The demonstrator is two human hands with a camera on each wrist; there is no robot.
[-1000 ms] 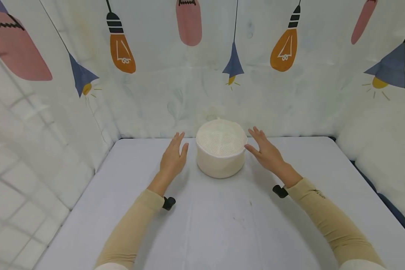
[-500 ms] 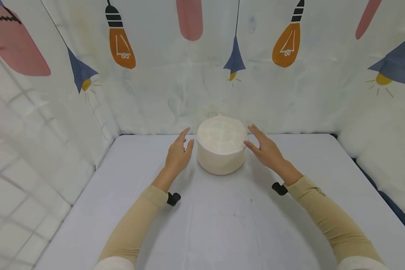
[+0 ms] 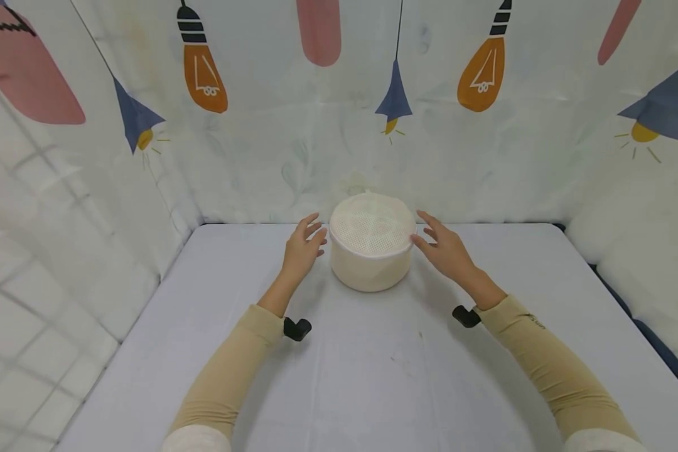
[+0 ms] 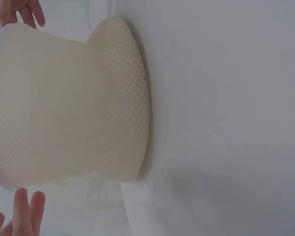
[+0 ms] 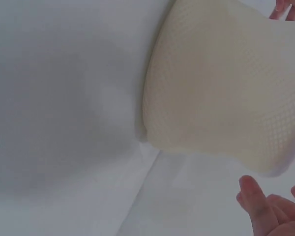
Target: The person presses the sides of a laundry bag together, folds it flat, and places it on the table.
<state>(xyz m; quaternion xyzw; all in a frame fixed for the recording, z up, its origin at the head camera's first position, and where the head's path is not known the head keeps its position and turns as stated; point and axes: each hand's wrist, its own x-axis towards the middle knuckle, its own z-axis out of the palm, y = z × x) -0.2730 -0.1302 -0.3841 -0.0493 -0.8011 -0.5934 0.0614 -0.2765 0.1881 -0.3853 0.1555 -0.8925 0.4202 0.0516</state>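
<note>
A cream, drum-shaped mesh laundry bag [image 3: 371,270] with a pale rim stands upright near the back of the white table. To its left is my left hand [image 3: 301,251], fingers loosely bent and pointing at the bag's side. On the other side my right hand [image 3: 447,254] has its thumb close to the rim and its fingers spread apart. In the right wrist view a gap separates the right hand [image 5: 270,211] from the mesh. The left fingertips [image 4: 21,209] come very near the bag in the left wrist view; contact is unclear. Neither hand holds anything.
The white table [image 3: 361,376] reaches back to a curtain [image 3: 260,163] printed with lamps and bulbs. Similar cloth hangs at the left and right. Black wrist cameras [image 3: 297,329] sit under the forearms.
My left hand has moved right and nearer the bag, its fingers bending more. The right hand's fingers have spread and bent slightly. The bag keeps its place; the head view has tilted a little.
</note>
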